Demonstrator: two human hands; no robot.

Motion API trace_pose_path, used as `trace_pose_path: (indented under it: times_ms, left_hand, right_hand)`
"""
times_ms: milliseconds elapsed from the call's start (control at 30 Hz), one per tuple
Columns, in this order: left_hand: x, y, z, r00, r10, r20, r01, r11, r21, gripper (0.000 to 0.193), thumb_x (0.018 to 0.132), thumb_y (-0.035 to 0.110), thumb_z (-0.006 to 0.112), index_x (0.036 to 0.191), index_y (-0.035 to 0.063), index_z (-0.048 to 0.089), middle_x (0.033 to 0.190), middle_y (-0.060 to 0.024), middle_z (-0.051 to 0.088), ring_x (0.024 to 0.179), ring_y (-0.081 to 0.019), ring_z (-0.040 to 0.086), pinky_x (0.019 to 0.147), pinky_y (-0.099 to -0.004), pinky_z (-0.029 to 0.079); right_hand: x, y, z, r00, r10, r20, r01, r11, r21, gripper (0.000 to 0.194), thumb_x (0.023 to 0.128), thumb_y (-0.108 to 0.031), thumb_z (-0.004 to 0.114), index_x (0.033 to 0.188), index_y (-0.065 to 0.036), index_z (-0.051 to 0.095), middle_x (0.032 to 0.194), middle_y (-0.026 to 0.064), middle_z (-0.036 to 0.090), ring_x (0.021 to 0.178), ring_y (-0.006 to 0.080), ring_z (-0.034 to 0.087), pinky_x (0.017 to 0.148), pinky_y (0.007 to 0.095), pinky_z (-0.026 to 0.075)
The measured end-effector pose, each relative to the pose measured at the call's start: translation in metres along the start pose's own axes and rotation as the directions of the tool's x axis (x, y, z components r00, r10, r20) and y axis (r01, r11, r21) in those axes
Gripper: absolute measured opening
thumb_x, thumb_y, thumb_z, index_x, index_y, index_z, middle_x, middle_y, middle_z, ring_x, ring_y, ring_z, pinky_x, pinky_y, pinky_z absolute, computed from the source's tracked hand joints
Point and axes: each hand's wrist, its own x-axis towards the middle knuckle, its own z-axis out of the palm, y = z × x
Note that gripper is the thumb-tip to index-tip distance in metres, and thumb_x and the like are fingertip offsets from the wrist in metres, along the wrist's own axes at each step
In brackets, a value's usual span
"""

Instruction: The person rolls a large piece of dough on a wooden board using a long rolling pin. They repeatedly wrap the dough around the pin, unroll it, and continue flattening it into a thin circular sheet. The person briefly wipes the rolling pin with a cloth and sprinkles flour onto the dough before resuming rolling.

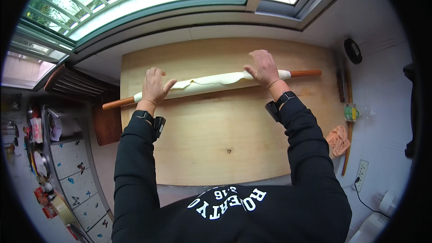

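Observation:
A long wooden rolling pin (305,73) lies across the far half of a wooden board (216,141), its left end nearer me than its right. A sheet of pale dough (209,86) is wrapped around it, with an uneven loose edge along the top; both brown ends of the pin stick out. My left hand (154,86) rests on the roll near its left end, palm down with thumb and fingers apart. Near the right end, my right hand (265,67) lies over the dough, fingers reaching past its far side. Neither hand is closed around the pin.
A crumpled orange cloth (338,140) sits on the board's right edge, beside a thin wooden stick (348,148) and a green-and-yellow packet (351,112). Left of the board stands a wooden chair (108,121). A window (168,6) runs behind; a power outlet (362,175) is at right.

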Motion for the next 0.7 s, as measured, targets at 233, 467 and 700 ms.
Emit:
trace_pose_path:
  times_ms: [233, 467, 700]
  left_hand:
    - [-0.038, -0.031, 0.017, 0.999, -0.048, -0.021, 0.051, 0.97, 0.237, 0.07, 0.072, 0.045, 0.086, 0.121, 0.0045, 0.057, 0.118, -0.0142, 0.058, 0.115, -0.0332, 0.052, 0.099, -0.045, 0.042]
    - [-0.253, 0.015, -0.015, 0.988, 0.01, 0.156, -0.019, 0.998, 0.055, 0.082, 0.072, 0.044, 0.084, 0.134, 0.0043, 0.049, 0.129, -0.016, 0.056, 0.127, -0.0348, 0.049, 0.111, -0.0489, 0.033]
    - [-0.303, 0.032, 0.015, 0.997, -0.046, -0.058, 0.053, 0.992, 0.113, 0.08, 0.089, 0.071, 0.053, 0.135, 0.0055, 0.05, 0.13, -0.014, 0.054, 0.131, -0.0335, 0.042, 0.114, -0.0569, 0.02]
  right_hand:
    - [-0.019, 0.013, -0.005, 0.939, 0.13, 0.32, -0.089, 0.986, -0.139, 0.07, 0.067, -0.024, 0.088, 0.125, -0.006, 0.055, 0.117, 0.0152, 0.061, 0.114, 0.0362, 0.056, 0.102, 0.045, 0.042]
    - [-0.206, -0.075, -0.081, 0.938, 0.069, 0.34, -0.117, 0.986, 0.123, 0.074, 0.064, -0.032, 0.089, 0.125, -0.004, 0.058, 0.114, 0.0132, 0.064, 0.109, 0.0343, 0.059, 0.101, 0.0472, 0.043]
    - [-0.274, -0.097, -0.065, 0.956, 0.266, 0.128, -0.251, 0.96, -0.121, 0.07, 0.093, -0.066, 0.049, 0.129, -0.005, 0.054, 0.124, 0.0148, 0.056, 0.123, 0.0376, 0.05, 0.11, 0.0535, 0.031]
